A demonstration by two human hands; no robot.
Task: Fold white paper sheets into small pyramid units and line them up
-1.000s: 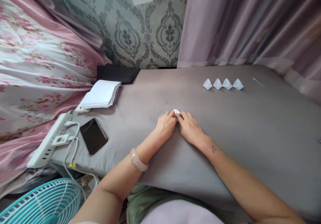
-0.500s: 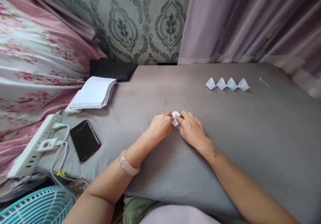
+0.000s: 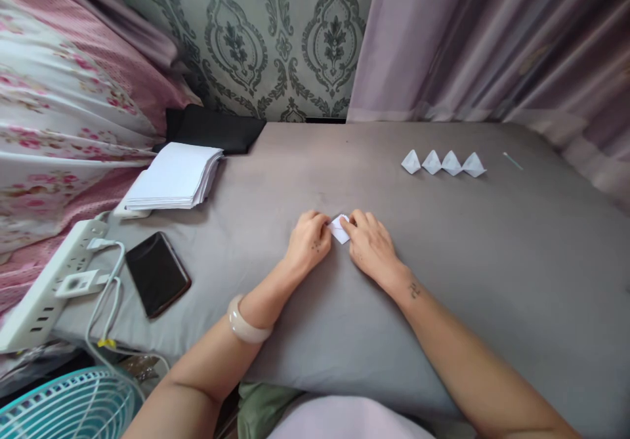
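A small folded piece of white paper lies on the grey cloth surface between my two hands. My left hand is closed, with its thumb and fingertips pinching the paper's left corner. My right hand has its fingers curled, and its thumb presses on the paper's upper right part. A crease line shows across the paper. Farther back on the right, several folded white paper shapes with pointed tops stand side by side in a row.
A stack of white paper sits at the left, near a black folded item. Closer in are a phone, a power strip with cables, and a turquoise fan. A thin cotton swab lies far right.
The folded paper now shows a different face, a diamond shape with a crease, and its left corner sits in my left fingers. My left hand has shifted slightly left; the view has moved a little.
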